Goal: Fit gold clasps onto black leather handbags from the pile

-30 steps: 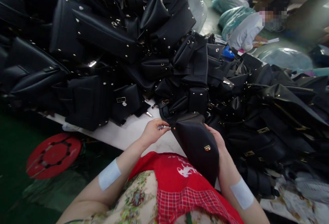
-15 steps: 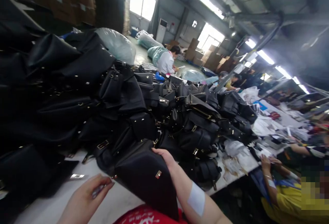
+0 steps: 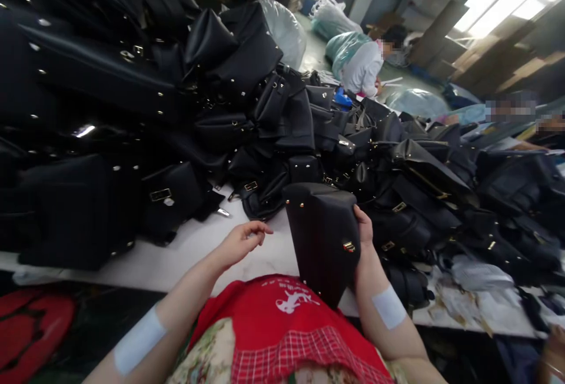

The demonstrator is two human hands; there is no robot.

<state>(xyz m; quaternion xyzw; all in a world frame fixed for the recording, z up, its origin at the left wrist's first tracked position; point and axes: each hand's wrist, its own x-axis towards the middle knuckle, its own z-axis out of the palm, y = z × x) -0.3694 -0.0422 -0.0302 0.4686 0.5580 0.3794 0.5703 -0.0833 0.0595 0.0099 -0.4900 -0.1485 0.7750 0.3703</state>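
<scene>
A black leather bag [image 3: 326,237] with a small gold clasp and metal studs stands tilted in front of my body. My right hand [image 3: 364,228] grips its right edge, the fingertips on the near face and the rest of the hand partly behind it. To the left of the bag, apart from it, my left hand [image 3: 247,241] hovers over the white tabletop [image 3: 194,260]. Its fingers are loosely curled together, the index reaching towards the bag; whatever they may hold is hidden. Another black bag with a gold buckle [image 3: 251,186] lies just beyond.
Black bags [image 3: 238,131] are heaped across the back and both sides of the table. Crumpled clear plastic [image 3: 481,275] lies at the right. A red round stool [image 3: 33,331] is at lower left. Beyond the heap, a person in a light top [image 3: 359,72] sits near large plastic-wrapped bundles [image 3: 346,49].
My view has turned down and right. The bag now stands more upright, still in my right hand. My left hand, earlier pinched at the bag's lower left corner with something small and shiny, is now apart from it.
</scene>
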